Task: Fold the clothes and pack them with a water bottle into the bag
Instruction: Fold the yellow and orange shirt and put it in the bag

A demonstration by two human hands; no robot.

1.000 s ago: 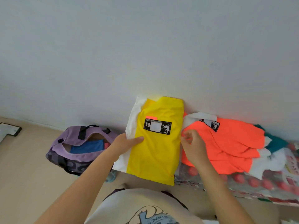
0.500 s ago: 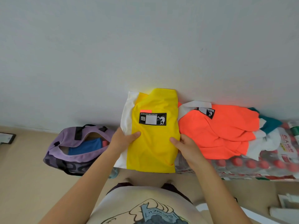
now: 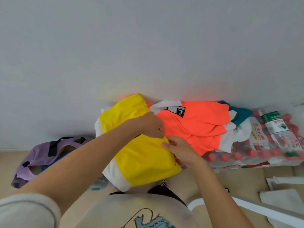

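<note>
Head view, frame centre: yellow garment [image 3: 144, 155] w/ white side panel is seen half-folded on a pack of bottles [image 3: 246, 155], against the wall. Fabric is judged light, thin, soft and prob. a bit slick, so it should be taken at edges/corners and pressed flat, not lifted by the middle. Left hand [image 3: 152, 127] is curled, pinching the garment's right edge near its fold; right hand [image 3: 179, 149] sits just below it, thumb and fingers pinching the same edge. Orange garment [image 3: 197, 124], w/ white trim and a black label, is heaped unfolded just right of the yellow one, teal cloth [image 3: 240, 112] behind it. Water bottle [image 3: 278, 129], clear w/ green-white label, is lying at right of frame on the pack. Purple bag [image 3: 42, 157] is open at lower left, on the floor, something blue inside.
</note>
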